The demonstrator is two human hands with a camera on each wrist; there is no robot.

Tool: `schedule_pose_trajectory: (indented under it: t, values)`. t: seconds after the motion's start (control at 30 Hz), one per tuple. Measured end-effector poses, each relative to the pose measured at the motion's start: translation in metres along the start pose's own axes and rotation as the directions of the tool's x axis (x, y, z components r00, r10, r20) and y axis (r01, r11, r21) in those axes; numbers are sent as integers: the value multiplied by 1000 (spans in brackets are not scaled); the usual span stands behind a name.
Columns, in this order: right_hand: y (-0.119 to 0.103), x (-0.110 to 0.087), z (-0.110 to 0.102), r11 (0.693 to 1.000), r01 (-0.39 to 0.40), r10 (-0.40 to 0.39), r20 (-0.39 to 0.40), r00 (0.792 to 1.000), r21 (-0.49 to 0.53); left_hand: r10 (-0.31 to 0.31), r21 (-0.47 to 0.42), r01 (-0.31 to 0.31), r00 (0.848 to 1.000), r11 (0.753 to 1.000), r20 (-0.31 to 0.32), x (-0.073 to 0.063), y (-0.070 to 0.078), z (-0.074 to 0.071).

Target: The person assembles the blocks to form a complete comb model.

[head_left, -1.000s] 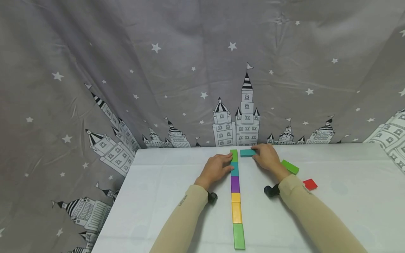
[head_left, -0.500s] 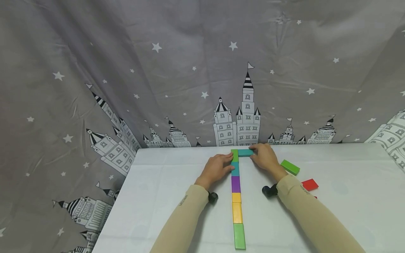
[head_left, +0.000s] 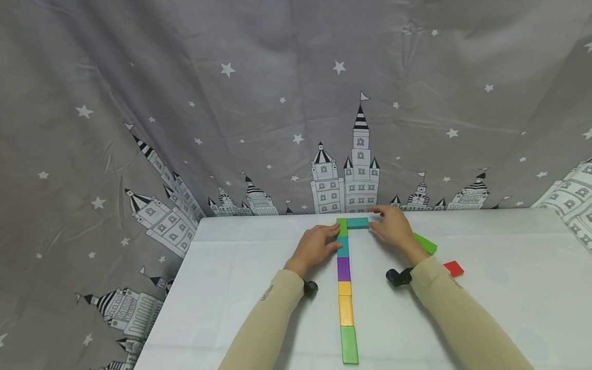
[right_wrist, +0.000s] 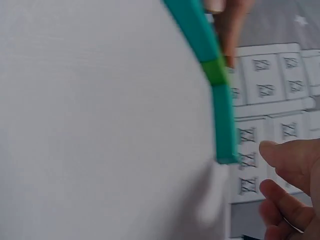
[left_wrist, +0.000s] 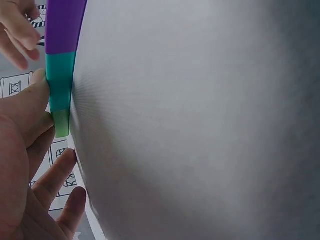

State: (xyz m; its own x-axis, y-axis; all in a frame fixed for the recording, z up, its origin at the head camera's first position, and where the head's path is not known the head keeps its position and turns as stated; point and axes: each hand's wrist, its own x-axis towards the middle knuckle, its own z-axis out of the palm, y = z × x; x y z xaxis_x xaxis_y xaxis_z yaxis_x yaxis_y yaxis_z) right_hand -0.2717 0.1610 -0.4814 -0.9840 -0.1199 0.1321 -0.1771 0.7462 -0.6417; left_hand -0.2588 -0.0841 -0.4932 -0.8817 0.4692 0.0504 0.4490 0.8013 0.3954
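Note:
A straight column of flat blocks runs away from the viewer: green (head_left: 349,344), long yellow (head_left: 346,310), short yellow (head_left: 345,288), purple (head_left: 344,269), teal (head_left: 343,246) and a far green block (head_left: 342,226). Crosswise at the far end, a second teal block (head_left: 357,223) extends right, touching that green one. My left hand (head_left: 314,246) rests against the column's left side, thumb at the teal, fingertips at the far green block. Just off the crosswise block's right end, my right hand (head_left: 393,231) has thumb and fingers spread, holding nothing, as the right wrist view confirms.
A loose green block (head_left: 425,243) and a red block (head_left: 454,268) lie right of the column, partly behind the right arm. The white table (head_left: 518,288) ends at a grey castle-print curtain (head_left: 287,103). Each wrist wears a small black camera (head_left: 399,277).
The crosswise teal block slid left until it met the far green block. My right hand then let it go and drew back slightly rightward. The left hand stayed put.

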Motion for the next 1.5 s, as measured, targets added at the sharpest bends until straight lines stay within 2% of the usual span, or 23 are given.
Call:
schedule_pose_trajectory:
  t: [0.17, 0.37, 0.7, 0.87, 1.17, 1.5]
  values:
    - [-2, -11, -24, 999, -42, 41, 14, 999, 26, 7, -9, -7, 1000, 1000, -9, 0, -1, 0]
    - [10, -26, -49, 999, -30, 30, -7, 1000, 14, 2, -3, -2, 1000, 1000, -9, 0, 0, 0]
    - [33, -52, -73, 999, -45, 46, -42, 998, 30, -7, -21, 7, 1000, 1000, -10, -1, 0, -1]
    - [41, -65, -79, 997, -63, 65, -40, 997, 52, -11, -17, 11, 1000, 1000, -3, -1, 0, 0]
    - [53, -83, -84, 990, -133, 132, 14, 991, 49, -5, -15, 5, 1000, 1000, -5, -1, 0, 1]
    - [68, -93, -81, 994, -112, 112, 39, 993, -3, -9, -23, 8, 1000, 1000, -4, -1, 0, 2]
